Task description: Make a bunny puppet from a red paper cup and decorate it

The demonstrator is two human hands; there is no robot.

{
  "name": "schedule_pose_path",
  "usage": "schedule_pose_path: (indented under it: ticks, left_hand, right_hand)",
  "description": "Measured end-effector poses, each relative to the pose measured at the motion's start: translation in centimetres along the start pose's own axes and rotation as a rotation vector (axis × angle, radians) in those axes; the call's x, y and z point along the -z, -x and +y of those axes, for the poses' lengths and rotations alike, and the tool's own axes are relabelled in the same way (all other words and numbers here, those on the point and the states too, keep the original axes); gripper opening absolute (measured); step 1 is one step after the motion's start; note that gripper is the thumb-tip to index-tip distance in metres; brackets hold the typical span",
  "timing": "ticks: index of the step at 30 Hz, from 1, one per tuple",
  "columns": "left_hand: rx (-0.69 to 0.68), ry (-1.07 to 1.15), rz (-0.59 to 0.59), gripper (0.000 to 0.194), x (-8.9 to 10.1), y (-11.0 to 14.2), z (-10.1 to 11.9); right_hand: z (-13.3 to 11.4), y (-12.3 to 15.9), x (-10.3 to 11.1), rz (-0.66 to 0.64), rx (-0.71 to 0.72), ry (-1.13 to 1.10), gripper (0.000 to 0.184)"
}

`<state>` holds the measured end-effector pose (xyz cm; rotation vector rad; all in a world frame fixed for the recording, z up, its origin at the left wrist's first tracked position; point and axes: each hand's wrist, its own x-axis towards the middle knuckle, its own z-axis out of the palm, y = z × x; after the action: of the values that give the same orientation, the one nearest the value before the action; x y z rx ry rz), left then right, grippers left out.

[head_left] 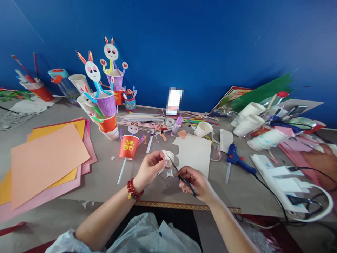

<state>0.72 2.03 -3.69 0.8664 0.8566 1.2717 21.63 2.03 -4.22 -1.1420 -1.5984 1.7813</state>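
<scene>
My left hand (154, 164) pinches a small piece of white paper (169, 156) between thumb and fingertips above the table. In my right hand (196, 182) is a pair of black-handled scissors (185, 181), its blades reaching to the white paper's edge. A large white sheet (196, 151) with scalloped cut-outs on its left side lies just beyond my right hand. White paper scraps (170, 173) lie beneath the hands. Left of them, a red paper cup (129, 146) bears a small rabbit face (133, 129), with a pale straw (121, 170) below.
Coloured paper sheets (50, 151) are stacked at left, near rabbit cup figures (105, 103). A blue glue gun (237, 160) and a white power strip (276, 184) with cords lie at right. Another person's hand (322, 163) shows at the right edge. A blurred phone (174, 100) stands at the back.
</scene>
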Motion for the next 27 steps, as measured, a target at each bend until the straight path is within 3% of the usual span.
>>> schedule_pose_path:
  ticks: [27]
  left_hand:
    - [0.007,0.018,0.030,0.028,-0.09,-0.07,0.24]
  right_hand:
    - [0.22,0.00,0.35,0.021,0.018,0.044,0.047]
